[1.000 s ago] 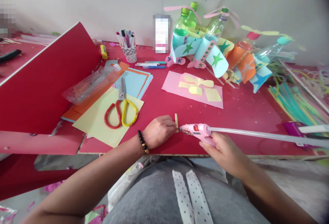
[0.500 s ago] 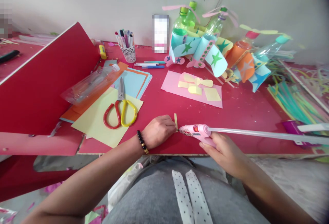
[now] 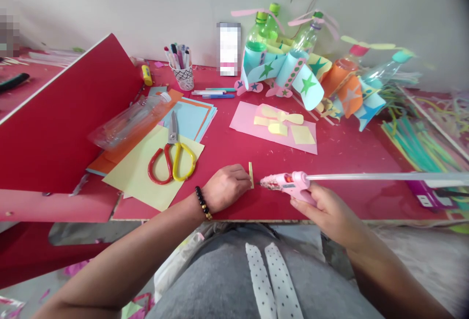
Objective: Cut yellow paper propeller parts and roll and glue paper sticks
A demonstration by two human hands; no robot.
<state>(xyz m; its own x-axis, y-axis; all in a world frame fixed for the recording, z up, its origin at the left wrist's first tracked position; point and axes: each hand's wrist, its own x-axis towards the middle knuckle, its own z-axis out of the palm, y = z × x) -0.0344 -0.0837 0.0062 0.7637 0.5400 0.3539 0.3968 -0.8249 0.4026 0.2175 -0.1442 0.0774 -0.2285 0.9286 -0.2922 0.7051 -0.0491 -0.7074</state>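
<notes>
My left hand (image 3: 227, 188) rests closed on the red table, its fingertips at a narrow pale-yellow paper strip (image 3: 251, 174) that stands out past the fingers; part of the strip is hidden by them. My right hand (image 3: 322, 206) is wrapped round the handle of a pink hot glue gun (image 3: 289, 182). The gun's nozzle points left, a short gap away from the strip. A long clear glue stick (image 3: 366, 177) runs out of its back to the right. Beyond my hands, yellow paper cutouts (image 3: 280, 122), one shaped like a propeller, lie on a pink sheet (image 3: 244, 122).
Scissors (image 3: 172, 148) with red and yellow handles lie on coloured paper at the left, near a clear plastic bottle (image 3: 130, 119). A cup of pens (image 3: 183, 77) and a phone (image 3: 228, 50) stand behind. Decorated bottle planes (image 3: 296, 60) fill the back right. A red board (image 3: 73, 118) leans at left.
The glue gun in my right hand has drawn back to the right, its nozzle leaving the paper strip. My left hand stays in place.
</notes>
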